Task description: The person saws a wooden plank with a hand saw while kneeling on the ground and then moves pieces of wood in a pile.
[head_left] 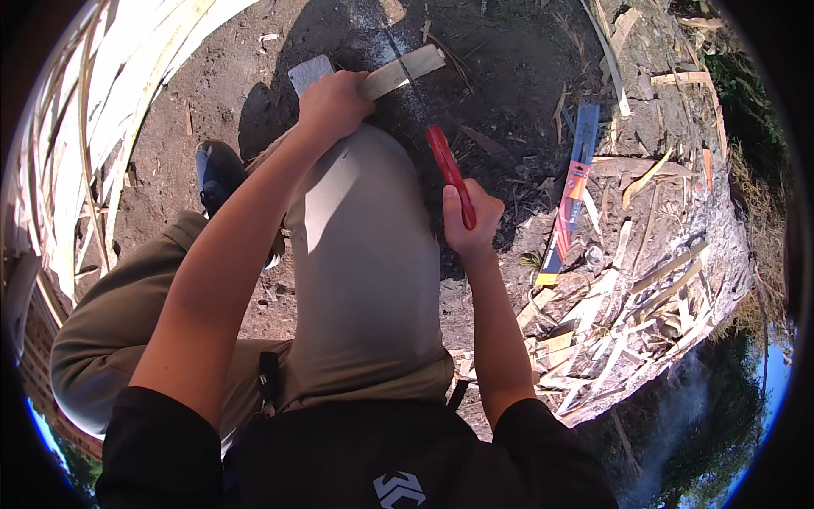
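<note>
A red-handled saw (pixel 450 176) is in my right hand (pixel 475 219), whose fingers are wrapped round the handle. Its thin dark blade runs up and away, crossing a pale strip of wood (pixel 394 75) near the strip's right end. Closed over the strip's left part, my left hand (pixel 335 106) presses down just beyond my raised knee. A flat grey-white piece (pixel 310 75) shows past the left hand's far side; whether it belongs to the strip I cannot tell. Pale sawdust (pixel 373 34) lies on the ground around the far part of the blade.
A long blue, orange and yellow package (pixel 566 199) lies on the dirt to the right. Scattered wood offcuts (pixel 593 318) surround its lower end. Long pale split strips (pixel 72 127) are heaped at the left. My shoe (pixel 219 172) rests on the ground beside my left forearm.
</note>
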Demonstrator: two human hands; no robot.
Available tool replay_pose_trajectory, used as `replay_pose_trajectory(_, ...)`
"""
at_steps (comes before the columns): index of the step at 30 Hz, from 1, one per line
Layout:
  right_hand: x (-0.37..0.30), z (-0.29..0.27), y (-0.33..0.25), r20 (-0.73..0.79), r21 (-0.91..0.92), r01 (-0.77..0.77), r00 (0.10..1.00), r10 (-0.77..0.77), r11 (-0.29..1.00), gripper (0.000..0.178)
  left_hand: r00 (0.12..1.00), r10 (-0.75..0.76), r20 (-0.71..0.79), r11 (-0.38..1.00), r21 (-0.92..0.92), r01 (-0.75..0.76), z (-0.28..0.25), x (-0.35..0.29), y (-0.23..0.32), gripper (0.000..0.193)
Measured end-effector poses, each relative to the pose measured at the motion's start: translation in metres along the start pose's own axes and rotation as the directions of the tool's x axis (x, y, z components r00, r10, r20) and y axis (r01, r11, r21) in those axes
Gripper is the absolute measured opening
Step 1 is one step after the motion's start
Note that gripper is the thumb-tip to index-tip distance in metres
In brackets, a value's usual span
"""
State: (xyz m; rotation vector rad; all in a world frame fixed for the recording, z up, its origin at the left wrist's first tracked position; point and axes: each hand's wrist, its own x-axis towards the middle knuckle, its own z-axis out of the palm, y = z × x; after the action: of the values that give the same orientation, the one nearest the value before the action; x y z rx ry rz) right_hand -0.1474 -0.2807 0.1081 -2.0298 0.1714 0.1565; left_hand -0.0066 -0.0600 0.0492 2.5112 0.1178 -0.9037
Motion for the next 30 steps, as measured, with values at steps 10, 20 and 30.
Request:
replay_pose_trajectory(10, -0.072, -0.064, -0.050, 0.080, -0.132, -0.074, 0.993, 0.085, 0.988, 0.028, 0.999, -0.044, -0.011, 0.999, -0.014, 0.043, 0.006, -0.005, -0.004, 0.057)
replay_pose_trajectory(20, 0.025, 0.017, -0.012, 0.007, -0.005, -0.007, 1.000, 0.007, 1.000, 0.026, 1.000, -0.007, -0.020, 1.000, -0.009, 0.007, 0.003, -0.002, -0.002, 0.057)
replay_pose_trajectory(30, -0.064, -0.059, -0.054, 0.050, -0.140, -0.079, 0.995, 0.087, 0.987, 0.029, 0.999, -0.034, -0.003, 0.999, -0.023, 0.034, 0.005, -0.002, -0.001, 0.057)
